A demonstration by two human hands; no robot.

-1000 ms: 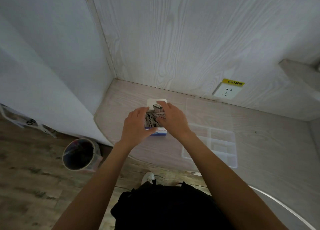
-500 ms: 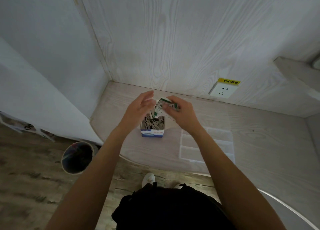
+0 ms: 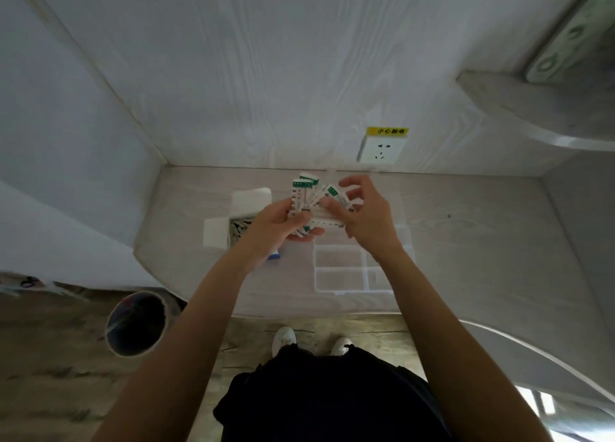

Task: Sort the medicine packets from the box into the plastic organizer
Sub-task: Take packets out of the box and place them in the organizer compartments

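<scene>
Both hands are raised above the desk between the box and the organizer. My left hand (image 3: 278,223) grips a fanned bunch of white medicine packets (image 3: 301,197) with green tops. My right hand (image 3: 364,213) pinches one packet (image 3: 334,193) at the right side of that bunch. The open white box (image 3: 239,222) with a blue base stands on the desk to the left, still holding several packets, partly hidden by my left wrist. The clear plastic organizer (image 3: 339,268) lies on the desk below my right hand; the compartments I can see hold nothing.
The light wooden desk (image 3: 482,248) sits in a corner, with walls behind and at left. A wall socket (image 3: 382,148) with a yellow label is behind. A shelf (image 3: 532,108) juts out at upper right. A round bin (image 3: 136,323) stands on the floor at left.
Both hands lifted a bunch of packets out of the box and moved it right, toward the organizer. The camera view tilted and shifted as well.
</scene>
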